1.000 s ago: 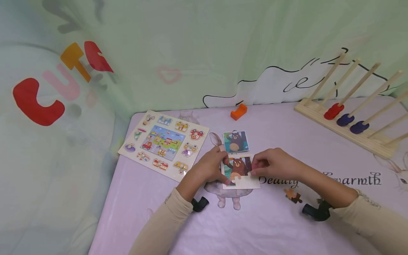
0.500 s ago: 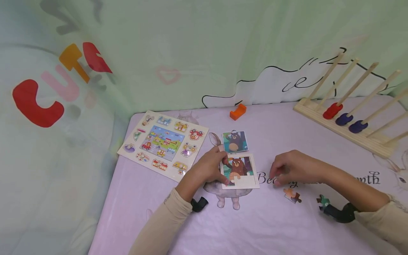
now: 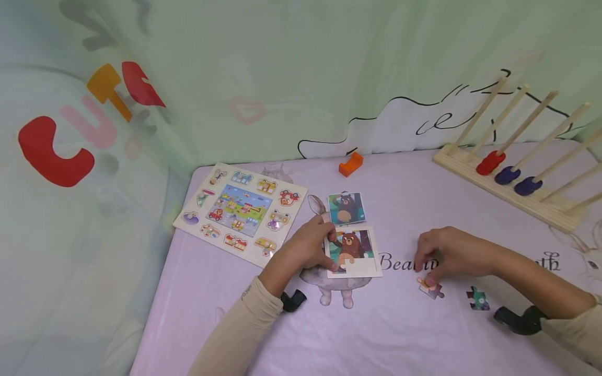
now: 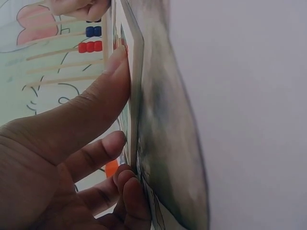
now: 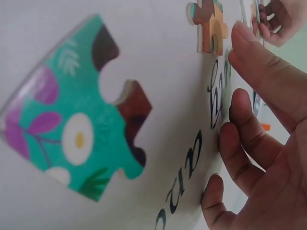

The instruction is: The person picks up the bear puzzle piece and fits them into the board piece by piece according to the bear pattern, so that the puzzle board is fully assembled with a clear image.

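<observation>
My left hand (image 3: 310, 245) grips the left edge of a square bear jigsaw board (image 3: 364, 269), thumb on its lower-left corner and fingers by its upper-left corner. The lower right of this board shows bare backing. My right hand (image 3: 456, 253) hovers over an orange-and-brown puzzle piece (image 3: 433, 293), its thumb tip overlapping the piece in the head view. In the right wrist view the fingers are loosely bent, with the thumb close to that piece (image 5: 212, 28). A green puzzle piece (image 5: 72, 120) with a white flower lies to the right of it on the cloth.
Above the board lies a bear picture card (image 3: 347, 209). A peg puzzle board (image 3: 242, 209) stands off to the left. An orange block (image 3: 350, 165) sits at the back, and a wooden bead rack (image 3: 512, 193) at the right. Black camera mounts are on both wrists.
My right hand has withdrawn from the jigsaw board to the right and down to the orange-and-brown piece, uncovering the green piece. My left hand stays on the board.
</observation>
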A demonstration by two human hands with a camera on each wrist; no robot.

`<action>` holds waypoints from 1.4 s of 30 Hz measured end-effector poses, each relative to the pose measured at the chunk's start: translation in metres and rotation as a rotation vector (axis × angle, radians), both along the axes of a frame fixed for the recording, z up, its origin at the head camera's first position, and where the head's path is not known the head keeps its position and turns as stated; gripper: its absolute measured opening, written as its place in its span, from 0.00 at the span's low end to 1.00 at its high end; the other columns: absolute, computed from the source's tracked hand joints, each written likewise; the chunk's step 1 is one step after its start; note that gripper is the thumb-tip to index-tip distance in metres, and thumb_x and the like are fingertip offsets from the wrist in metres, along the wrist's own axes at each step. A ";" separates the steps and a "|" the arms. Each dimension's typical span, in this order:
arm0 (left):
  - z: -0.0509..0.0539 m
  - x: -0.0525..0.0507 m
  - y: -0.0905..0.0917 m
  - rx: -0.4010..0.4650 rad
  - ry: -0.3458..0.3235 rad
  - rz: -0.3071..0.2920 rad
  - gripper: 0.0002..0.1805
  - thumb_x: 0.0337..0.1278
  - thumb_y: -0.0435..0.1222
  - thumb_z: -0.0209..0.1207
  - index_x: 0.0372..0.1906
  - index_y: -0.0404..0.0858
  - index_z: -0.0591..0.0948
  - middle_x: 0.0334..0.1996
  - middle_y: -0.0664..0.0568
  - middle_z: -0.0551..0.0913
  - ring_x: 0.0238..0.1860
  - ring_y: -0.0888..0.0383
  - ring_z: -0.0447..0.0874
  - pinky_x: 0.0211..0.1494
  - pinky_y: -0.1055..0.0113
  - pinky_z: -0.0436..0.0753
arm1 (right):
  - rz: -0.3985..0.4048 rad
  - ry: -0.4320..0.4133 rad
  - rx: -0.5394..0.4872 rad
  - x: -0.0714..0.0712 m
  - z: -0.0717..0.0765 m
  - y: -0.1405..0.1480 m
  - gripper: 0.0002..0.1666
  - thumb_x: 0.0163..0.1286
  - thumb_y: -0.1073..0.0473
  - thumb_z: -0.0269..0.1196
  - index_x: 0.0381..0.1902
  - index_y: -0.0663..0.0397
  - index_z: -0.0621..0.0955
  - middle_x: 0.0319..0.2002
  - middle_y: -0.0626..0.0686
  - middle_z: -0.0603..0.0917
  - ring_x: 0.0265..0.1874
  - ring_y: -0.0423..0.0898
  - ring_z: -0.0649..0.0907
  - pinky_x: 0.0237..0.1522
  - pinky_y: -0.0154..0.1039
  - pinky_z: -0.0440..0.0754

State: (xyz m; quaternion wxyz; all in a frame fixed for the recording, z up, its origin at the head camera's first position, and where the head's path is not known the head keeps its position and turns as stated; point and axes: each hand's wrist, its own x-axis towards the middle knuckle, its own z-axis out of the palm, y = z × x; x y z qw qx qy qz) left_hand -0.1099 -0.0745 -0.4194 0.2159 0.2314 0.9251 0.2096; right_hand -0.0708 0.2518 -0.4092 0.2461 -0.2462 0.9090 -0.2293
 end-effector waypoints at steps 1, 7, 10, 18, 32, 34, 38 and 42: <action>0.000 0.000 0.000 0.000 -0.001 0.001 0.30 0.32 0.44 0.85 0.40 0.44 0.77 0.45 0.53 0.71 0.44 0.56 0.71 0.50 0.67 0.73 | 0.008 0.007 0.008 0.000 0.000 0.001 0.15 0.46 0.42 0.82 0.30 0.25 0.86 0.36 0.32 0.82 0.40 0.37 0.76 0.43 0.35 0.78; 0.001 0.000 0.000 -0.003 0.002 -0.003 0.30 0.32 0.44 0.85 0.40 0.44 0.77 0.45 0.53 0.71 0.44 0.56 0.72 0.50 0.67 0.73 | 0.052 0.046 0.041 0.000 0.000 0.004 0.19 0.44 0.41 0.82 0.33 0.21 0.85 0.38 0.29 0.81 0.42 0.35 0.75 0.46 0.36 0.77; 0.001 0.000 0.000 -0.005 0.009 -0.007 0.30 0.32 0.44 0.85 0.40 0.44 0.77 0.44 0.53 0.71 0.44 0.56 0.71 0.50 0.67 0.73 | 0.057 0.058 0.050 0.000 0.000 0.005 0.20 0.44 0.43 0.83 0.33 0.20 0.84 0.39 0.28 0.80 0.43 0.35 0.74 0.45 0.36 0.78; 0.002 -0.001 -0.001 -0.006 0.016 -0.012 0.30 0.32 0.44 0.84 0.40 0.44 0.77 0.44 0.53 0.70 0.43 0.56 0.71 0.48 0.67 0.73 | 0.074 0.097 0.038 0.001 -0.004 0.007 0.20 0.44 0.47 0.83 0.28 0.17 0.83 0.35 0.27 0.79 0.42 0.33 0.74 0.44 0.35 0.77; 0.001 0.000 0.000 -0.019 0.013 -0.010 0.29 0.33 0.44 0.84 0.40 0.44 0.78 0.44 0.54 0.70 0.43 0.56 0.70 0.47 0.67 0.71 | 0.088 0.068 0.023 0.000 -0.006 0.008 0.18 0.47 0.47 0.82 0.29 0.19 0.83 0.33 0.27 0.78 0.41 0.33 0.72 0.44 0.34 0.76; 0.001 0.001 0.000 -0.016 0.015 -0.011 0.29 0.33 0.44 0.84 0.40 0.43 0.78 0.44 0.54 0.70 0.43 0.56 0.70 0.47 0.67 0.71 | 0.084 0.059 0.026 0.000 -0.005 0.008 0.18 0.47 0.47 0.82 0.29 0.20 0.83 0.33 0.28 0.78 0.41 0.33 0.72 0.44 0.34 0.77; 0.000 0.001 0.000 -0.015 0.016 -0.012 0.29 0.33 0.44 0.84 0.40 0.43 0.78 0.43 0.54 0.70 0.43 0.56 0.70 0.48 0.67 0.71 | 0.087 0.047 0.013 0.001 -0.003 0.009 0.17 0.48 0.46 0.82 0.30 0.21 0.83 0.35 0.28 0.79 0.42 0.34 0.73 0.45 0.34 0.78; 0.001 0.001 0.000 -0.015 0.012 -0.009 0.29 0.33 0.44 0.84 0.40 0.44 0.78 0.43 0.54 0.70 0.43 0.56 0.70 0.48 0.68 0.71 | 0.083 0.012 0.006 0.001 -0.001 0.009 0.17 0.49 0.48 0.81 0.30 0.23 0.83 0.35 0.31 0.79 0.41 0.36 0.74 0.44 0.34 0.77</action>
